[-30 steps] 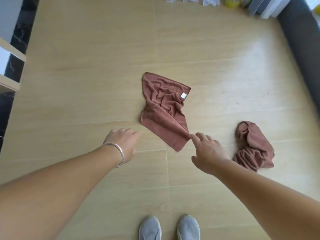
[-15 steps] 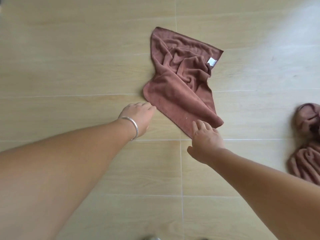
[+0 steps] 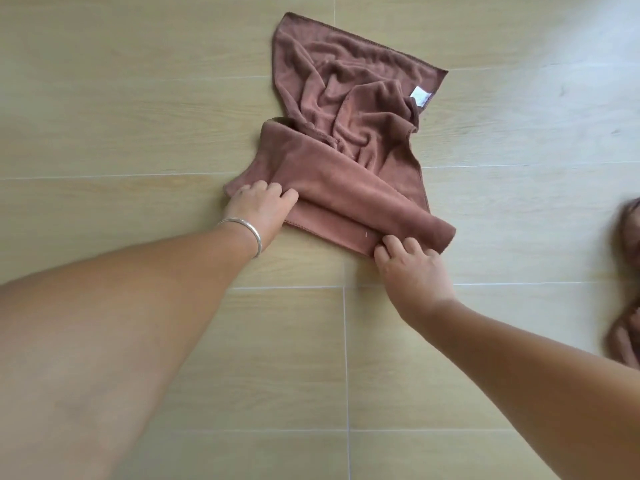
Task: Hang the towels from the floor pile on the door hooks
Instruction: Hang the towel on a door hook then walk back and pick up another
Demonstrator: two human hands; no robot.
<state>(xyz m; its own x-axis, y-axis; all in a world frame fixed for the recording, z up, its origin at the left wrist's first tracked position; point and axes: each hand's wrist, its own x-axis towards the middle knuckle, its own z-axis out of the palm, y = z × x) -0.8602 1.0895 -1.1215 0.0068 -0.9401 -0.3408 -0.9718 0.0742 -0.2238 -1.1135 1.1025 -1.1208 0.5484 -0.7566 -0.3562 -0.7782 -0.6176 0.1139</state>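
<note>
A crumpled brown towel (image 3: 349, 133) with a small white label lies on the wooden floor at the upper middle. My left hand (image 3: 258, 211), with a silver bangle on the wrist, grips the towel's near left corner, fingers curled over the cloth. My right hand (image 3: 410, 268) pinches the near right corner, where the edge is rolled up off the floor. A second brown towel (image 3: 627, 306) lies bunched at the right edge, blurred and partly cut off by the frame.
Light wooden floor planks (image 3: 138, 116) fill the view all round the towels. No door or hooks are in view.
Both hands have reached forward and taken hold of the towel's near corners. The near edge has lifted and folded over. The view has come closer to the floor.
</note>
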